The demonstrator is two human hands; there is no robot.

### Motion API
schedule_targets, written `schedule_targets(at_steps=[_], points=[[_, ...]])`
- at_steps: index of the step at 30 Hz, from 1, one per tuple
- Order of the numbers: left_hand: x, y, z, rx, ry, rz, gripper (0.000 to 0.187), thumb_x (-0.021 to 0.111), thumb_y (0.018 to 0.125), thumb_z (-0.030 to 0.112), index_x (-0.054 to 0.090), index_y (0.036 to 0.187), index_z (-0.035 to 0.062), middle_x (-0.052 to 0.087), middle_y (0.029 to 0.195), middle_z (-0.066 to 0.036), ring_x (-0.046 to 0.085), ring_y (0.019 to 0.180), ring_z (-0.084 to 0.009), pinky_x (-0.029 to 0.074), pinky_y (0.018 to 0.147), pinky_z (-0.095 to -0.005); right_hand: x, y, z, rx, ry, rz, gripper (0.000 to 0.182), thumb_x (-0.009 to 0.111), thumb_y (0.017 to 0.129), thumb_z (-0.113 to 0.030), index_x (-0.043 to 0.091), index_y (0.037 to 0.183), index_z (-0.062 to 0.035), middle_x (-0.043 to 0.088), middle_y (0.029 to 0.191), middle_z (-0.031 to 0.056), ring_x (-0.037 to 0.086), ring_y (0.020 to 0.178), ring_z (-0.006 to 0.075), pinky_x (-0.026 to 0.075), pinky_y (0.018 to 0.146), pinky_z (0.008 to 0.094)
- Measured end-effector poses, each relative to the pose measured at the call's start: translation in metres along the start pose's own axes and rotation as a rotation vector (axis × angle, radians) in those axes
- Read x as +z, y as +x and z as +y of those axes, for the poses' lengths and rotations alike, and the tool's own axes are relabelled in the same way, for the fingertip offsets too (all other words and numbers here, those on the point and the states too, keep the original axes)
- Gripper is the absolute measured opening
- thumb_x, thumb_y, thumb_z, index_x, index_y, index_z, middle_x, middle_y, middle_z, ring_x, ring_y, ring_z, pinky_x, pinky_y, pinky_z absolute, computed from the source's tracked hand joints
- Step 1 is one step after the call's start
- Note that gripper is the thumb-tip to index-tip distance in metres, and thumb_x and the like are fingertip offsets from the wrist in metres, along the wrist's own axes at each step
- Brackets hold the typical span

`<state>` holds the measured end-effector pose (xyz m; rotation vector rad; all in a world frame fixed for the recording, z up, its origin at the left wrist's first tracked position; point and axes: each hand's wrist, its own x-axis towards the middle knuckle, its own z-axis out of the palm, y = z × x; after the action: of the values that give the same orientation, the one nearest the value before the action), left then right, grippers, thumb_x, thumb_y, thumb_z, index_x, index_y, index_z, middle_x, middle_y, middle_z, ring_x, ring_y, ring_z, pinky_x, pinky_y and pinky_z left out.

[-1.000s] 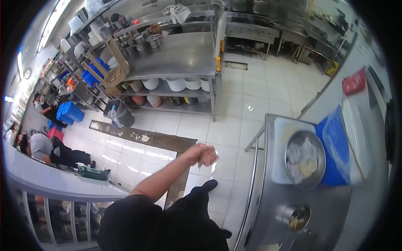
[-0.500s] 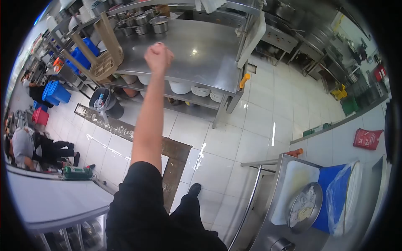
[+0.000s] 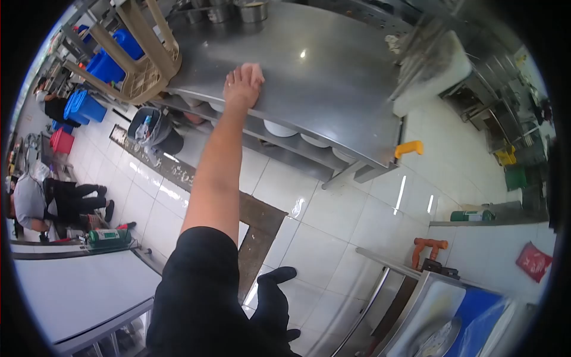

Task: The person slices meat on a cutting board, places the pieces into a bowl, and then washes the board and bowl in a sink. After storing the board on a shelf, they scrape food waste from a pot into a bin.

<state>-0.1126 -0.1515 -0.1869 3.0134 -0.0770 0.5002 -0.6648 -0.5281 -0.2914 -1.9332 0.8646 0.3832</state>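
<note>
Bench (image 3: 321, 71) of metal, probably heavy, stiff and slippery, best held by its front edge, stands ahead, with the left hand (image 3: 242, 87) over its near part, fingers seemingly bent, grip and contact I cannot tell, and the right hand out of view.

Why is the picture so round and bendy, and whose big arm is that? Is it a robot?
No robot here, just a person. The camera sits on that person's head, looking forward and down, and probably has a very wide lens, which bends things. The bare arm is the person's own, ending in the left hand. The right hand isn't in view. I see nothing clearly held. The hand appears at the edge of a steel table; I can't tell whether it touches. Metal pots stand at the table's far side. At the lower right are a white board and a metal bowl.
</note>
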Motion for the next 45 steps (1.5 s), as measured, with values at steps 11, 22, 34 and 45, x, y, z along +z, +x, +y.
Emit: schedule_targets(at_steps=[11, 22, 34, 45], points=[[0.034, 0.109, -0.111, -0.137, 0.15, 0.005, 0.048, 0.042, 0.104, 0.045, 0.052, 0.14, 0.0156, 0.06, 0.14, -0.014, 0.061, 0.128, -0.0361, 0.049, 0.104, -0.0528, 0.098, 0.138, -0.085, -0.123, -0.033, -0.017, 0.023, 0.064, 0.097, -0.032, 0.073, 0.096, -0.0118, 0.071, 0.081, 0.0106, 0.069, 0.072, 0.025, 0.056, 0.054, 0.0415], [-0.052, -0.071, 0.317, 0.724, -0.328, -0.126, 0.055, 0.061, 0.09, 0.015, 0.05, 0.142, 0.0013, 0.051, 0.143, -0.021, 0.049, 0.137, -0.0417, 0.042, 0.111, -0.051, -0.001, -0.004, -0.001, 0.043, -0.04, -0.106, 0.022, 0.063, 0.097, -0.031, 0.072, 0.094, -0.0115, 0.07, 0.078, 0.0111, 0.069, 0.068, 0.0239, 0.056, 0.053, 0.0407], [0.038, 0.012, -0.071, 0.63, 0.02, 0.41, 0.05, 0.047, 0.107, 0.03, 0.045, 0.15, 0.0039, 0.048, 0.151, -0.021, 0.049, 0.137, -0.043, 0.043, 0.11, -0.0549, -0.119, -0.319, 0.227, 0.785, 0.211, 0.257, 0.022, 0.062, 0.098, -0.03, 0.072, 0.092, -0.0112, 0.07, 0.074, 0.0117, 0.068, 0.064, 0.0228, 0.055, 0.051, 0.0398], [-0.098, -0.299, 0.181, 0.58, -0.658, 0.319, 0.065, 0.061, 0.103, 0.044, 0.046, 0.154, 0.0072, 0.048, 0.153, -0.023, 0.046, 0.14, -0.0441, 0.042, 0.112, -0.0539, 0.116, -0.845, 0.314, 1.451, 0.766, 0.71, 0.022, 0.061, 0.099, -0.029, 0.071, 0.089, -0.011, 0.07, 0.07, 0.0123, 0.068, 0.06, 0.0218, 0.055, 0.05, 0.0391]])
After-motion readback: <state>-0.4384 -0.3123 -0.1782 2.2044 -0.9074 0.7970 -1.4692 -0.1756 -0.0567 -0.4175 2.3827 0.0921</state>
